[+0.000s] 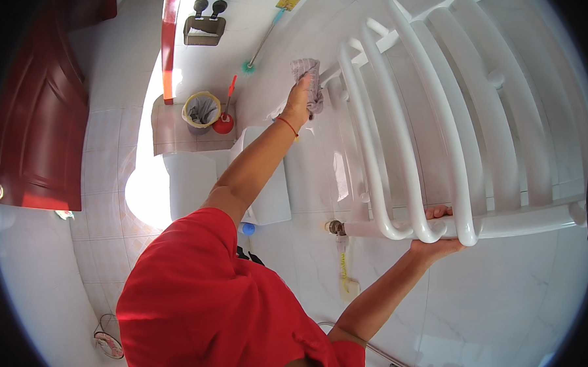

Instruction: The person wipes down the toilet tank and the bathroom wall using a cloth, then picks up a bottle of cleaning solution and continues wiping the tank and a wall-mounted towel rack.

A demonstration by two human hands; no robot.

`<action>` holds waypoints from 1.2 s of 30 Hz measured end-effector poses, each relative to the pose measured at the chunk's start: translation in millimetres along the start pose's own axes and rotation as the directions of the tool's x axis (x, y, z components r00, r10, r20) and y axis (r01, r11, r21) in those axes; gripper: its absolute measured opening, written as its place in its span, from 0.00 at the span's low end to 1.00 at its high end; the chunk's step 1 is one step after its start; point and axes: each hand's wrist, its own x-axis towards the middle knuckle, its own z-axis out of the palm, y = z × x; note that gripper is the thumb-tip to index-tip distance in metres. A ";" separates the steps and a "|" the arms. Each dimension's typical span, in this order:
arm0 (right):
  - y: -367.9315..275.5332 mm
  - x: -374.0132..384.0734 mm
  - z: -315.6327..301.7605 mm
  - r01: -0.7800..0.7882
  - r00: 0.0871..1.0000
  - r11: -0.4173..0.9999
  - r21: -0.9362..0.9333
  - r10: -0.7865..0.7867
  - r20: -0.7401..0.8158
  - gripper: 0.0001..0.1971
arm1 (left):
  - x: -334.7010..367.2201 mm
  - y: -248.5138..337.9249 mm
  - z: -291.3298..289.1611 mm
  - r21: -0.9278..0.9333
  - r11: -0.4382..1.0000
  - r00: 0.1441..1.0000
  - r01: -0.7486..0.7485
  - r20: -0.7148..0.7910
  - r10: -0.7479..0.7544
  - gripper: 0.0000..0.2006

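Note:
With my left arm stretched out, my left hand (pixel 298 103) is closed on a folded greyish-pink cloth (pixel 305 68), held against or close to the white tiled wall beside the radiator's far end. My right hand (pixel 429 247) is wrapped round the near side pipe of a white towel radiator (pixel 441 118), between its curved bars. Some of its fingers show past the pipe and the bars hide the rest. A red string bracelet (pixel 287 124) circles my left wrist.
A valve (pixel 335 228) joins the radiator's lower end. Below my left arm stand a white toilet (pixel 268 182), a lined trash bin (pixel 201 110) and a red plunger (pixel 224 123). A toilet brush (pixel 264 41) hangs on the wall near a dark holder (pixel 204 32). A red door (pixel 37 120) is at left.

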 end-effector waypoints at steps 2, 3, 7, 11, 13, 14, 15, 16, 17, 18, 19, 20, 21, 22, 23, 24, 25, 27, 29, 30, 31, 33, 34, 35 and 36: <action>1.3 -1.1 -2.3 0.007 0.999 1.000 -0.026 -0.008 -0.036 0.26 | -6.0 20.8 22.7 -0.087 0.996 0.999 -0.012 0.052 0.016 0.27; 0.3 -0.4 -6.1 0.001 0.999 1.000 -0.026 -0.002 -0.037 0.26 | -4.5 35.6 38.3 -0.069 0.996 0.995 -0.049 0.088 0.055 0.26; 0.9 -2.8 -2.2 0.017 0.999 1.000 -0.018 -0.017 0.041 0.25 | 24.6 86.9 85.1 0.063 0.993 0.978 -0.099 0.189 0.086 0.27; -0.2 -2.3 4.5 0.026 0.997 0.999 -0.038 -0.028 -0.067 0.25 | 32.8 99.4 119.5 0.333 0.936 0.952 0.113 0.234 -0.198 0.20; 1.2 -0.1 5.2 0.012 0.993 1.000 -0.004 -0.012 -0.117 0.26 | 34.5 112.5 119.9 0.430 0.886 0.901 0.175 0.292 -0.320 0.17; 1.9 1.6 4.2 0.014 0.992 1.000 0.003 -0.013 -0.123 0.26 | 34.1 118.1 119.0 0.437 0.883 0.899 0.173 0.296 -0.322 0.17; 3.1 2.4 2.3 0.027 0.995 0.999 -0.024 -0.029 -0.096 0.27 | 31.6 122.3 118.0 0.544 0.834 0.902 0.091 0.309 -0.300 0.17; 4.0 3.1 0.2 0.040 0.997 0.998 -0.050 -0.043 -0.068 0.27 | 29.4 125.3 118.3 0.640 0.769 0.903 0.006 0.326 -0.278 0.17; 4.3 4.3 -2.4 0.037 0.996 0.998 -0.046 -0.040 -0.074 0.27 | 26.3 126.3 118.1 0.645 0.764 0.903 0.007 0.325 -0.282 0.17; 4.5 5.5 -5.8 0.040 0.998 0.998 -0.058 -0.043 -0.055 0.28 | 18.0 126.6 119.5 0.710 0.698 0.924 -0.097 0.325 -0.202 0.18; 5.1 6.2 -9.4 0.043 0.998 0.997 -0.069 -0.046 -0.042 0.28 | 8.7 125.2 123.1 0.767 0.612 0.933 -0.194 0.337 -0.126 0.18; 5.0 6.8 -11.4 0.041 0.997 0.997 -0.065 -0.044 -0.056 0.28 | -2.0 122.5 125.6 0.773 0.605 0.930 -0.193 0.340 -0.138 0.18; 4.7 6.9 -11.8 0.053 0.998 0.995 -0.084 -0.056 -0.036 0.29 | -16.9 121.3 128.6 0.804 0.505 0.917 -0.314 0.395 -0.059 0.18; 4.6 6.8 -11.8 0.066 0.998 0.992 -0.103 -0.068 -0.016 0.29 | -24.4 120.1 130.7 0.817 0.390 0.889 -0.425 0.457 0.011 0.19; 5.2 6.9 -11.7 0.063 0.997 0.993 -0.098 -0.066 -0.032 0.29 | -23.5 117.2 127.4 0.820 0.383 0.887 -0.425 0.461 -0.002 0.19; 5.0 6.7 -11.4 0.031 0.997 0.997 -0.067 -0.036 -0.070 0.31 | -27.3 115.3 124.9 0.733 0.172 0.751 -0.658 0.654 0.086 0.19; 4.7 6.9 -10.6 0.001 0.994 0.999 -0.034 -0.005 -0.108 0.32 | -29.9 113.9 123.8 0.569 -0.056 0.560 -0.821 0.820 0.119 0.20; 6.1 7.2 -8.4 -0.011 0.985 1.000 0.001 0.011 -0.172 0.35 | -51.9 108.6 127.5 0.484 -0.289 0.480 -0.826 0.873 0.089 0.20; 9.8 9.7 -12.5 0.012 0.988 1.000 0.001 -0.012 -0.151 0.39 | -73.2 108.2 137.9 0.352 -0.511 0.405 -0.784 0.914 0.008 0.19; 11.7 12.6 -16.0 0.052 0.995 0.998 -0.025 -0.054 -0.084 0.41 | -76.2 107.0 138.2 0.341 -0.502 0.399 -0.795 0.917 -0.009 0.19; 13.8 14.1 -20.5 0.060 0.996 0.998 -0.009 -0.061 -0.062 0.41 | -78.6 107.0 138.0 0.344 -0.504 0.417 -0.792 0.908 -0.036 0.19; 19.9 14.1 -26.0 0.068 0.994 0.998 -0.004 -0.068 -0.081 0.41 | -83.7 103.3 138.3 0.310 -0.472 0.366 -0.825 0.930 -0.029 0.19; 19.2 15.2 -26.2 0.074 0.993 0.997 -0.006 -0.074 -0.086 0.41 | -88.6 99.7 137.6 0.296 -0.470 0.356 -0.831 0.934 -0.041 0.19; 18.5 14.1 -24.7 0.063 0.993 0.998 0.003 -0.063 -0.102 0.41 | -97.3 95.6 134.4 0.292 -0.454 0.325 -0.842 0.946 0.007 0.19; 16.9 12.5 -22.1 0.047 0.991 0.999 0.011 -0.046 -0.122 0.40 | -107.9 91.1 133.7 0.289 -0.435 0.298 -0.853 0.953 0.049 0.19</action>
